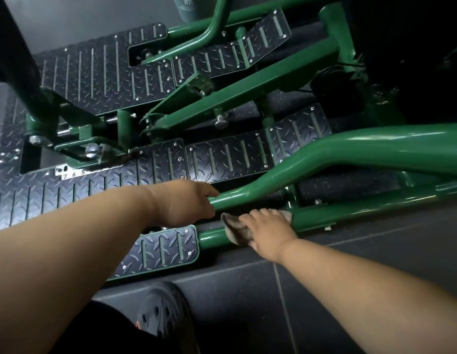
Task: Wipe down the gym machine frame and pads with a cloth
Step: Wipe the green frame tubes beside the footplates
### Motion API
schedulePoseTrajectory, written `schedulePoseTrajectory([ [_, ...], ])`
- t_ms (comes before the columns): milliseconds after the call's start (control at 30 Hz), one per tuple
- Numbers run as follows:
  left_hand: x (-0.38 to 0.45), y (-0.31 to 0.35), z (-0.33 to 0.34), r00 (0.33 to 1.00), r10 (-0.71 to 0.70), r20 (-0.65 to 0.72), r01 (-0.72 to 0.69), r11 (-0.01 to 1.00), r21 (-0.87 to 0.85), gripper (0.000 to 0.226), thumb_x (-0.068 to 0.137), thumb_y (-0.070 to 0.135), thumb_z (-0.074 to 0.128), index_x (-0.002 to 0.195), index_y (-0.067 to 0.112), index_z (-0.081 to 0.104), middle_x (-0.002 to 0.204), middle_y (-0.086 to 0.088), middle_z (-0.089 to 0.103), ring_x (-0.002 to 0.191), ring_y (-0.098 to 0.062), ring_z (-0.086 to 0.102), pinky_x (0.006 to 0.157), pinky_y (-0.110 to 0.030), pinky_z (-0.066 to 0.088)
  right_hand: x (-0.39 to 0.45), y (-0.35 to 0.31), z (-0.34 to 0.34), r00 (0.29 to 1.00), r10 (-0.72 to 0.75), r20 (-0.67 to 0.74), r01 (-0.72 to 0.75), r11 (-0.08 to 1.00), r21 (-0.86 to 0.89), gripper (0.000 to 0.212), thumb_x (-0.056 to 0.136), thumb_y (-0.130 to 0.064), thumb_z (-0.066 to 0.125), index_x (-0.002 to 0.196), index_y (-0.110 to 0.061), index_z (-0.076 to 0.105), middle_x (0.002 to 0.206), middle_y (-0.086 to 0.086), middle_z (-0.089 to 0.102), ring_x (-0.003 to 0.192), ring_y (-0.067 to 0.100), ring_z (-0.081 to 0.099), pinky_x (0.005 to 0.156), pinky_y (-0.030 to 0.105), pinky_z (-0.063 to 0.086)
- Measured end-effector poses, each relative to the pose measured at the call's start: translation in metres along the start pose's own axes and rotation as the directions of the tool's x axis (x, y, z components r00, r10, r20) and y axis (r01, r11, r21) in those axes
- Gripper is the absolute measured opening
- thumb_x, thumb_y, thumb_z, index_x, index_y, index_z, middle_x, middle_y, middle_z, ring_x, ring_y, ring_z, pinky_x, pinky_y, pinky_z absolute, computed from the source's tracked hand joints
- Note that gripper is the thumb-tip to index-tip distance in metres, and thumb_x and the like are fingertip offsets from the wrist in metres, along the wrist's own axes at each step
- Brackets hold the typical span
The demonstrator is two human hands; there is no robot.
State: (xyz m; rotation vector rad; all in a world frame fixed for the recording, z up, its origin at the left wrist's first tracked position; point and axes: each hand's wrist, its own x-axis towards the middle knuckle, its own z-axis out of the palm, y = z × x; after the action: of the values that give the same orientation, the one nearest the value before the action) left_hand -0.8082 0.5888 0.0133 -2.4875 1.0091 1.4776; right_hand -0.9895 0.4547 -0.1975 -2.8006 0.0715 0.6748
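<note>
The right hand pressed a grey cloth onto the near green frame tube, fingers curled over it. The left hand gripped the bent green bar just beyond, above black tread plates.

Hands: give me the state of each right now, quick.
Left hand: closed, gripping the curved green bar.
Right hand: closed on the cloth, pressing it onto the lower green bar.
</note>
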Motion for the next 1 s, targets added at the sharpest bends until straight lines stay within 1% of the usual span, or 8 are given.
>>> schedulePoseTrajectory([
  [133, -0.009, -0.002, 0.002, 0.998, 0.005, -0.067, -0.007, 0.999, -0.041, 0.037, 0.102, 0.028, 0.062, 0.138, 0.024, 0.067, 0.131, -0.002, 0.071, 0.119, -0.023, 0.066, 0.103, -0.036, 0.052, 0.013, -0.011, -0.017, 0.993, 0.038, 0.109, -0.045, 0.996, 0.071, 0.056, 0.1, -0.065, 0.041, 0.139, -0.026, 0.049, 0.133, 0.005, 0.055, 0.124, 0.031, 0.052, 0.103, 0.048, 0.039],
  [267, -0.012, -0.007, 0.002, 0.998, -0.013, -0.068, 0.011, 0.999, -0.038, 0.034, 0.102, 0.025, 0.061, 0.136, 0.02, 0.068, 0.129, -0.005, 0.072, 0.119, -0.025, 0.066, 0.102, -0.037, 0.051, 0.06, -0.041, -0.035, 0.928, -0.236, 0.287, 0.21, 0.97, 0.119, 0.054, 0.106, -0.023, 0.045, 0.158, -0.018, 0.032, 0.142, 0.009, 0.051, 0.129, 0.036, 0.053, 0.103, 0.053, 0.047],
  [400, -0.01, -0.011, 0.0, 0.997, -0.005, -0.074, 0.005, 1.0, -0.01, 0.037, 0.103, 0.025, 0.058, 0.14, 0.024, 0.065, 0.131, -0.002, 0.071, 0.12, -0.022, 0.065, 0.101, -0.033, 0.051, 0.091, -0.065, -0.02, 0.854, -0.268, 0.446, 0.264, 0.962, 0.072, 0.045, 0.102, -0.031, 0.031, 0.142, -0.017, 0.045, 0.14, 0.013, 0.051, 0.127, 0.042, 0.055, 0.098, 0.069, 0.047],
  [467, -0.006, -0.013, -0.002, 0.998, -0.018, -0.063, 0.017, 1.0, -0.011, 0.042, 0.103, 0.029, 0.059, 0.145, 0.027, 0.061, 0.132, -0.001, 0.07, 0.116, -0.021, 0.068, 0.098, -0.033, 0.054, 0.091, -0.061, -0.014, 0.856, -0.188, 0.482, 0.179, 0.982, 0.065, 0.043, 0.106, -0.033, 0.025, 0.14, -0.017, 0.045, 0.14, 0.01, 0.05, 0.128, 0.042, 0.053, 0.099, 0.073, 0.042],
  [600, 0.0, -0.016, -0.01, 0.998, -0.061, 0.033, 0.062, 0.996, -0.058, 0.06, 0.095, 0.044, 0.058, 0.153, 0.035, 0.046, 0.128, -0.001, 0.071, 0.092, -0.023, 0.076, 0.079, -0.041, 0.065, 0.08, -0.016, -0.02, 0.855, 0.013, 0.519, -0.056, 0.996, 0.067, 0.084, 0.088, -0.055, 0.003, 0.157, -0.021, 0.038, 0.156, 0.004, 0.047, 0.141, 0.035, 0.046, 0.114, 0.067, 0.028],
  [733, 0.004, -0.013, -0.014, 0.999, -0.045, 0.02, 0.046, 0.998, -0.042, 0.058, 0.096, 0.044, 0.058, 0.152, 0.034, 0.047, 0.128, 0.001, 0.071, 0.095, -0.018, 0.075, 0.084, -0.041, 0.063, 0.059, -0.001, -0.014, 0.909, 0.104, 0.403, -0.135, 0.99, 0.049, 0.079, 0.091, -0.061, 0.0, 0.136, -0.026, 0.054, 0.138, 0.009, 0.058, 0.125, 0.036, 0.054, 0.104, 0.059, 0.041],
  [800, 0.007, -0.012, -0.013, 0.998, -0.047, 0.029, 0.048, 0.998, -0.046, 0.052, 0.099, 0.04, 0.058, 0.15, 0.032, 0.05, 0.129, 0.001, 0.071, 0.098, -0.018, 0.074, 0.087, -0.041, 0.062, 0.05, -0.021, -0.012, 0.952, 0.07, 0.298, -0.083, 0.996, 0.031, 0.059, 0.103, -0.054, 0.015, 0.14, -0.025, 0.052, 0.138, 0.011, 0.058, 0.123, 0.036, 0.056, 0.102, 0.05, 0.043],
  [1000, 0.009, -0.012, -0.014, 0.996, -0.076, 0.038, 0.078, 0.996, -0.041, 0.081, 0.074, 0.056, 0.048, 0.153, 0.038, 0.046, 0.131, 0.005, 0.07, 0.104, -0.015, 0.072, 0.097, -0.041, 0.059, 0.036, -0.059, 0.015, 0.973, -0.228, 0.049, 0.227, 0.974, 0.014, 0.067, 0.108, -0.034, 0.045, 0.166, -0.026, 0.012, 0.169, 0.012, 0.028, 0.149, 0.041, 0.034, 0.124, 0.056, 0.022],
])
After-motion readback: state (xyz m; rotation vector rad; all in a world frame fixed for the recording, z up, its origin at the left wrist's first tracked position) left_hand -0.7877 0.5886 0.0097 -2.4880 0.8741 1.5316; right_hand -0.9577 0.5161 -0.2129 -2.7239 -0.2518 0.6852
